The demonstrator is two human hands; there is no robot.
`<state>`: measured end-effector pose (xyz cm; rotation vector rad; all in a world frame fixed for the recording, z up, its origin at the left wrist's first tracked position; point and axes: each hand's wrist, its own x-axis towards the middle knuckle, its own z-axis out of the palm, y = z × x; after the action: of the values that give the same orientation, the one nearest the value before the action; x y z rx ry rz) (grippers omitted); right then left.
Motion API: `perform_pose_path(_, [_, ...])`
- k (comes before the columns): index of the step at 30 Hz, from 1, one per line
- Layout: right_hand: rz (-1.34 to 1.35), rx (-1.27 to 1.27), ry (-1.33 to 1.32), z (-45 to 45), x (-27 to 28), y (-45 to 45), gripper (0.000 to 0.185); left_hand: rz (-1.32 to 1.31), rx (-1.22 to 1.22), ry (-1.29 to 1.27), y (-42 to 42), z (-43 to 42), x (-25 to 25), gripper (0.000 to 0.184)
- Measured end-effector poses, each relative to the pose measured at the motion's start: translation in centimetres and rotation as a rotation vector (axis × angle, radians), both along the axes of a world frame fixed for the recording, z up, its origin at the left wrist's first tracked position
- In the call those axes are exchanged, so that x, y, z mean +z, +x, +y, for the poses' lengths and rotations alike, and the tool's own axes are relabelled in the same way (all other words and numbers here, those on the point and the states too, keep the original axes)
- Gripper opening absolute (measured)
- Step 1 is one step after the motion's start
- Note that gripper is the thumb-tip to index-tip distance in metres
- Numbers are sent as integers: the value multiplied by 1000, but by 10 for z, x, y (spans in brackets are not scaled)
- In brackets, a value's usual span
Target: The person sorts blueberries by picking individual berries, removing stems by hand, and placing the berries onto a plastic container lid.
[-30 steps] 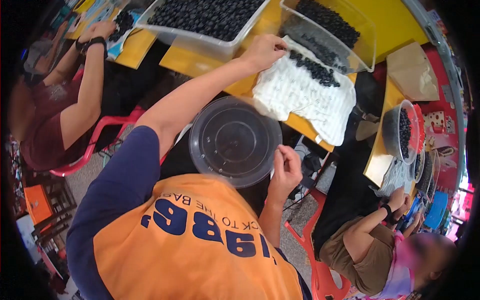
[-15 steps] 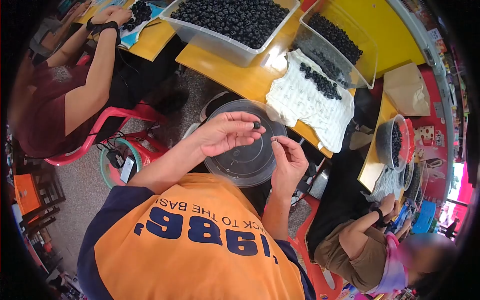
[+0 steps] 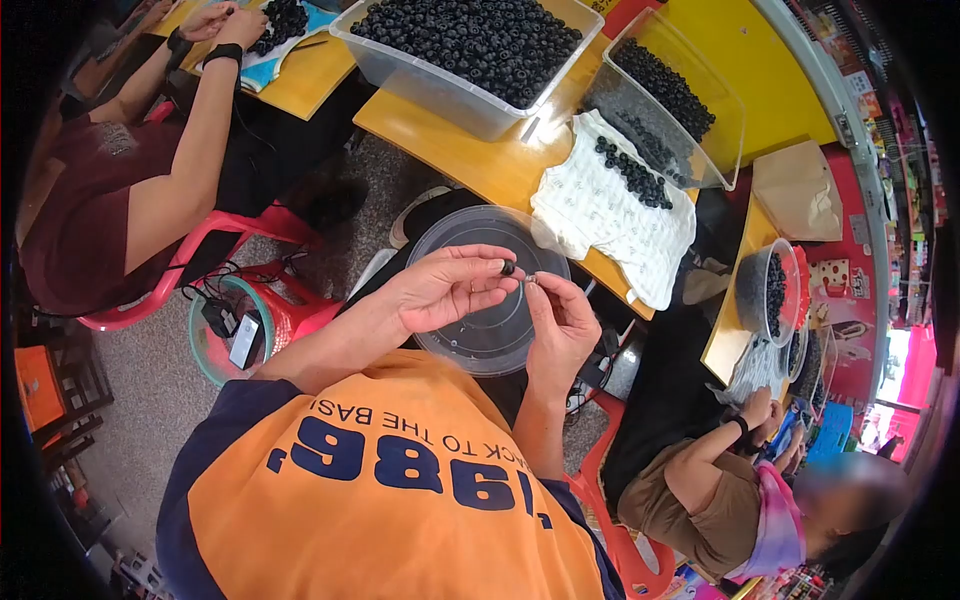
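Observation:
Between the thumb and forefinger of my left hand [image 3: 450,290] is a small dark bead-like piece [image 3: 508,267]. My right hand [image 3: 560,325] is pinched close beside it, around something tiny and pale that I cannot make out. Both hands are above a round clear lid or tray [image 3: 480,345] at my lap. On the yellow table a white cloth [image 3: 620,225] carries a strip of dark pieces [image 3: 636,175]. Behind it stands a clear bin [image 3: 735,140] partly filled with similar pieces, and to its left a larger full bin [image 3: 420,75].
A person in a maroon shirt [image 3: 70,200] sits at the left, another in a brown shirt [image 3: 690,505] at the lower right. A green-rimmed basket [image 3: 197,335] stands on the floor. A bowl of dark pieces [image 3: 752,290] and paper bag [image 3: 797,190] are at the right.
My left hand has come back from the cloth to above the lid, now with a dark piece in its fingers. Lately my two hands have drawn closer together.

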<state>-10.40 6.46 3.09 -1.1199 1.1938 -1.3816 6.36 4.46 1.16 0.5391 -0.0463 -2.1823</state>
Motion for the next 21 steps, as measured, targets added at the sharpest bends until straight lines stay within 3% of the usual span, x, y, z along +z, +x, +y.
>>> perform_pose_path(5, [59, 11, -74, -2, 0, 1, 17, -57, 2, 28, 0, 2, -1, 17])
perform_pose_path(10, [446, -4, -156, -3, 12, 7, 18, -165, 16, -49, -3, 4, -4, 15])
perform_pose_path(14, [609, -13, -272, -4, 7, 7, 19, -239, 87, -93, -8, 7, -8, 14])
perform_pose_path(17, [654, -39, -299, -6, 5, 7, 19, -268, 100, -110, -11, 5, -10, 14])
perform_pose_path(21, [520, -16, -160, -6, 3, 7, 19, -315, 86, -176, -9, 7, -14, 14])
